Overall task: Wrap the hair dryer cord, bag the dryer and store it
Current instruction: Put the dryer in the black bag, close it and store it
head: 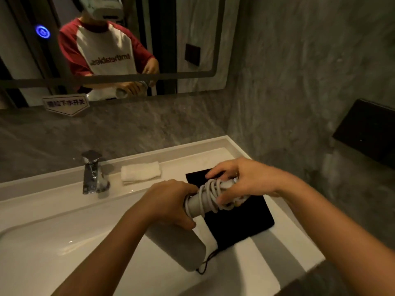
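A grey hair dryer (195, 205) is held level above the white counter, with its pale cord (210, 194) wound in several loops around the body. My left hand (171, 201) grips the dryer's left end. My right hand (241, 181) closes over the right end and the cord loops. A flat black drawstring bag (239, 223) lies on the counter right under the dryer, its string (206, 265) trailing toward the front edge.
A chrome faucet (93, 173) stands at the back left above the white basin (42, 242). A folded white towel (140, 173) lies behind the hands. A mirror (177, 39) hangs above and a black wall box (367, 129) is at the right.
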